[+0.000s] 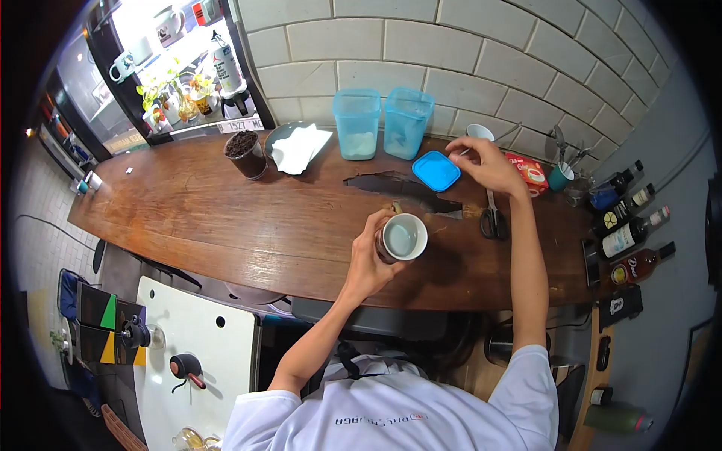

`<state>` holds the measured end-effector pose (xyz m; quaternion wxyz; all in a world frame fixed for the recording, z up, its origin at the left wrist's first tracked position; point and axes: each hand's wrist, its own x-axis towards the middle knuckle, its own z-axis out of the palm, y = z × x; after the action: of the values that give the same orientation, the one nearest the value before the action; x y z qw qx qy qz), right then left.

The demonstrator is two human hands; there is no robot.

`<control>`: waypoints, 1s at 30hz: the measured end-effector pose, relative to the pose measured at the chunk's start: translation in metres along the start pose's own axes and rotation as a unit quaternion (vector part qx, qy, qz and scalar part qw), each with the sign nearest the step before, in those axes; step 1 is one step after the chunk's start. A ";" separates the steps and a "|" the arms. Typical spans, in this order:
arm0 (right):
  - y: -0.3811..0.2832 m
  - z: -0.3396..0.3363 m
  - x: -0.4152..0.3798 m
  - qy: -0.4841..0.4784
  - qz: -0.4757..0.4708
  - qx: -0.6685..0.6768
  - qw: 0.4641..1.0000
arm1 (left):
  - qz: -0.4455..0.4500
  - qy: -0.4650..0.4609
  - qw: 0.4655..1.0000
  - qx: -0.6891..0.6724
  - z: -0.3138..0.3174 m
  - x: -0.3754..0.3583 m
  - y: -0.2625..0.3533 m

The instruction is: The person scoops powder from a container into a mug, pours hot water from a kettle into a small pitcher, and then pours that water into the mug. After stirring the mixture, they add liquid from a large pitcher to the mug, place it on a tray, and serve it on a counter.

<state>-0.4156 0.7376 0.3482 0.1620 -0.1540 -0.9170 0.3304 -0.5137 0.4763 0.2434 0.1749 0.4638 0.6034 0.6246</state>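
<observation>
My left hand [370,254] is wrapped round a mug [416,256] of clear liquid, held upright close over the front of the wooden counter. My right hand [489,165] reaches to the back, fingers curled together beside a blue lid [436,171]; a small pale bit shows at the fingertips, and I cannot tell what it is. Just behind that hand stands a white cup [480,132], with a thin handle near it. Below the right wrist lie black-handled scissors [493,223]. A red box [528,174] sits right of the wrist.
Two blue translucent containers [357,124] stand against the tiled wall. Left of them are a plate with white paper [299,149] and a dark-filled cup [247,155]. Several bottles [630,234] line the right end, near a teal cup of utensils [560,177]. The counter [188,203] has a dark crack.
</observation>
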 end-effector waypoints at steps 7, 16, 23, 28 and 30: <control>0.024 -0.004 0.058 0.106 0.024 0.060 0.992 | 0.039 0.015 0.998 0.046 -0.003 -0.009 -0.011; 0.025 0.000 0.117 0.102 0.018 -0.123 0.987 | 0.009 0.057 0.998 0.002 -0.010 -0.014 0.002; 0.015 -0.001 0.169 -0.104 0.136 -0.230 0.958 | -0.005 0.090 0.996 0.014 -0.026 -0.020 -0.001; -0.011 -0.002 0.178 -0.167 0.189 -0.243 0.937 | -0.018 0.115 0.993 0.004 -0.036 -0.022 0.003; -0.014 -0.002 0.183 -0.176 0.199 -0.278 0.923 | -0.027 0.125 0.992 -0.008 -0.038 -0.022 0.002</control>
<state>-0.5816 0.7994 0.3949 -0.1206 -0.3116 -0.9361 0.1096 -0.5320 0.4368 0.2430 0.1188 0.3645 0.6281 0.6771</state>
